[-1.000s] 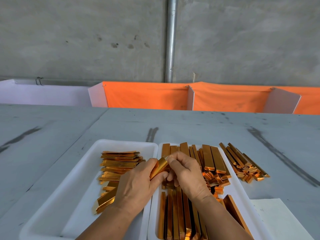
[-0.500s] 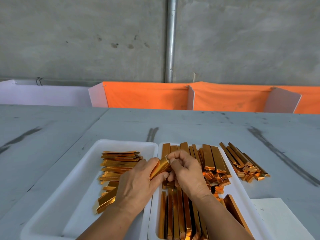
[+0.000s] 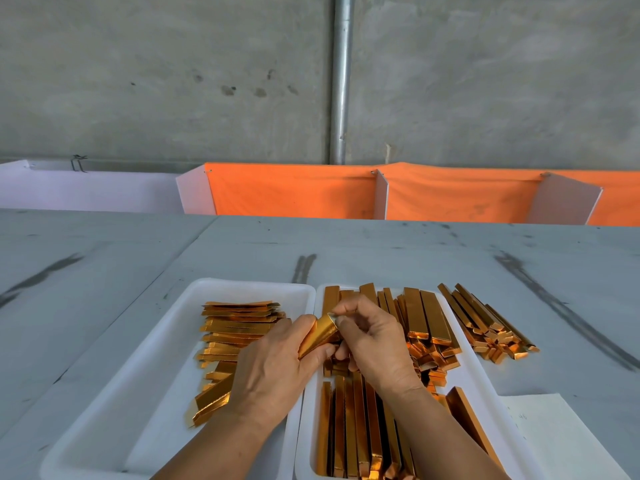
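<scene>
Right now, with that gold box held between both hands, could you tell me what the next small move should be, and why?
Probably press the end flap shut with the right hand: it pinches the far end of the gold box, which looks unclosed, while the left hand grips its body. Closed boxes lie in the right tray below.

Bare concrete wall behind a grey worktable, in soft, even light.

A concrete wall point(image 3: 173, 81) with a few dark spots fills the upper half of the frame, and a metal pipe point(image 3: 342, 81) runs straight down it just right of centre. Across the middle stand a white panel point(image 3: 86, 192) at the left and orange cloth point(image 3: 294, 192) split by a white divider point(image 3: 382, 195). The grey table point(image 3: 104, 254), scuffed with dark streaks, spans the lower half.
</scene>
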